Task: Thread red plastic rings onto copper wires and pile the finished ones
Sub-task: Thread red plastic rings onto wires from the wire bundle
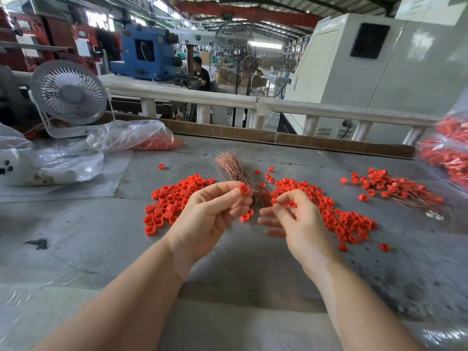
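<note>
Head view. Left hand point(212, 214) raised over the grey worktop point(76, 236), thumb and forefinger pinched on one red ring point(244, 190), its open bore turned toward the right hand, presumably so a wire end could enter. Right hand point(296, 219) loosely curled, thumb and forefinger tips together as if nipping a wire; no strand could be made out there, so cannot tell what it held.

Copper wire bundle point(234, 168) lay fanned just beyond both hands, within easy reach. Loose rings in two heaps, left point(172, 201) and right point(336, 214), flanked the hands. Finished pile point(397, 190), rings on wires, sat well apart to the right, likely to keep done work separate.

Bundle's near end hidden behind the fingers. Bag of red parts point(450, 153) at right edge cut off and blurred.
</note>
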### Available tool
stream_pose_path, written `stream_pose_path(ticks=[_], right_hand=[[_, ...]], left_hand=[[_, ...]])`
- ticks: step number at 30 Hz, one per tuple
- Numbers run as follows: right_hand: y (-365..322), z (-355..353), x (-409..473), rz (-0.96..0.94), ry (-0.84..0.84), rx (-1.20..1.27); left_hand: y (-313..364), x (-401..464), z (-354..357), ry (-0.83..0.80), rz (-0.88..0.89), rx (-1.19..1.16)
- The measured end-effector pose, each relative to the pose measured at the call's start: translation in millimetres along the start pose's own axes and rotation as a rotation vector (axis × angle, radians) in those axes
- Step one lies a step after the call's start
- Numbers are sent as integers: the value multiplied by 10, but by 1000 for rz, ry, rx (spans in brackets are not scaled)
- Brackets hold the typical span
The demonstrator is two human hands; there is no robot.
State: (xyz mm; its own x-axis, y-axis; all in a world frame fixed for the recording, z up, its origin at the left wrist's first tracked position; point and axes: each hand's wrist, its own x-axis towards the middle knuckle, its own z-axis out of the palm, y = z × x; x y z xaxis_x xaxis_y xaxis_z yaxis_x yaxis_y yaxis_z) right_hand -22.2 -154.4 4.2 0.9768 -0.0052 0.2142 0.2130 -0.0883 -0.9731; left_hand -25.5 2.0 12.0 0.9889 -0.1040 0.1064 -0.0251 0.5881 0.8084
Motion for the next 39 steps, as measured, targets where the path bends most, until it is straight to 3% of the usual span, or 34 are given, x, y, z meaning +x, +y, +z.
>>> stream_pose_path(ticks=[10,13,15,20,23,27,32,35,39], right_hand=[[-6,-13,-35,-505,212,-332],[-21,-15,-53,-582,260,-409],[-14,-27,-54,-532,280,-478],[36,-41,-36,-201,182,-723],[-17,-39,-38,-214,218,-565],[-91,-13,-54,-224,103,-189],[-68,21,-51,-228,9,-138],[-35,-2,-35,-211,50,-234],[9,-23,-56,-295,47,-706]], left_hand=[[41,-1,-15,-7,13,-82],[35,7,-20,2,2,-86],[26,13,-22,15,-9,-57],[-31,19,-11,85,-58,61],[-56,19,6,130,-69,119],[-55,14,18,141,-63,156],[-54,8,29,120,-65,154],[-57,11,28,125,-67,147],[-62,18,15,164,-67,165]])
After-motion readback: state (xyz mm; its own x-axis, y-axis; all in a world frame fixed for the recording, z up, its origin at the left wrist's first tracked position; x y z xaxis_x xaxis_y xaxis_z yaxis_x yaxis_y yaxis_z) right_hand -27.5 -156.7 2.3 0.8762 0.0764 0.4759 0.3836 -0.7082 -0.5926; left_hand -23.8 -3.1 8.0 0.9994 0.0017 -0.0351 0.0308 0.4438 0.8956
